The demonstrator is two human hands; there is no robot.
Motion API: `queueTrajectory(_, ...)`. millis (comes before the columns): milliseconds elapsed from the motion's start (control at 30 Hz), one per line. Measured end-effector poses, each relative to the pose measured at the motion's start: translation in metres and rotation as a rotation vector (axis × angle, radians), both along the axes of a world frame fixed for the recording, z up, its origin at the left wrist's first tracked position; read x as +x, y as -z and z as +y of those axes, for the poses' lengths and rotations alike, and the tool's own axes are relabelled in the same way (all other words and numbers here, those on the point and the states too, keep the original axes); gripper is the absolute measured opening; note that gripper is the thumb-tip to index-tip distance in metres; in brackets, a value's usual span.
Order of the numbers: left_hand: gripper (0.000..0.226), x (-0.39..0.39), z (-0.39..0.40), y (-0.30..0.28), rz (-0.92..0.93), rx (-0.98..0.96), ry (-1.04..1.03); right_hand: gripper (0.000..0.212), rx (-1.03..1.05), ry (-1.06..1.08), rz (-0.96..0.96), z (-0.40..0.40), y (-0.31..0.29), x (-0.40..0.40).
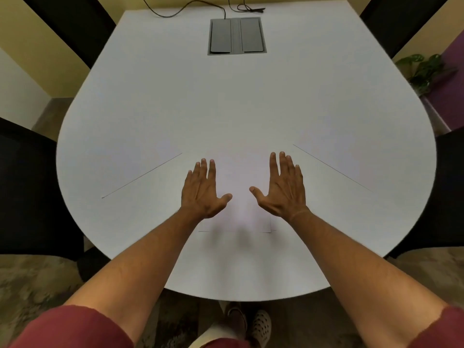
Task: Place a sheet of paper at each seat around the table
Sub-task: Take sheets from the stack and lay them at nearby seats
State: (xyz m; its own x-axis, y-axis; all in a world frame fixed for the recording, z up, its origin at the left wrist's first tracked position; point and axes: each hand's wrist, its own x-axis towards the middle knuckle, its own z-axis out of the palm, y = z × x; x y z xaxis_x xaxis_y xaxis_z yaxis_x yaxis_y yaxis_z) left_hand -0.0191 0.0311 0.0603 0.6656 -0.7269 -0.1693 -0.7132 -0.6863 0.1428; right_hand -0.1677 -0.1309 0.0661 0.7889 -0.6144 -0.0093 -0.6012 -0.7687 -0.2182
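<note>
A white table [238,101] fills the view, rounded at the near end. White sheets of paper lie on it, hard to tell from the tabletop. One sheet [238,177] lies in front of me between my hands, its lower edge faintly outlined. Another sheet [135,162] lies at the left seat, and a third sheet [344,156] at the right seat, each showing one thin dark edge. My left hand [202,190] and my right hand [282,187] are flat, palms down, fingers apart, over the middle sheet's sides. Neither hand grips anything.
Black chairs stand at the left [27,192], right [449,187], far left [72,23] and far right [401,18]. A grey cable box [237,36] is set into the far part of the table, with black cables [190,7] behind it. A potted plant [424,71] stands at the right.
</note>
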Motion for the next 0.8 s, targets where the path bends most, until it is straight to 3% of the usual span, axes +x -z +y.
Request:
queueTrajectory(500, 0.104, 0.023, -0.021, 0.052, 0.237, 0.024, -0.219, 0.1, 0.092, 0.051, 0.114, -0.019, 0.041, 0.023)
queueTrajectory(800, 0.1, 0.023, -0.029, 0.069, 0.297, -0.058, -0.422, 0.095, 0.203, 0.067, 0.149, -0.028, 0.063, 0.034)
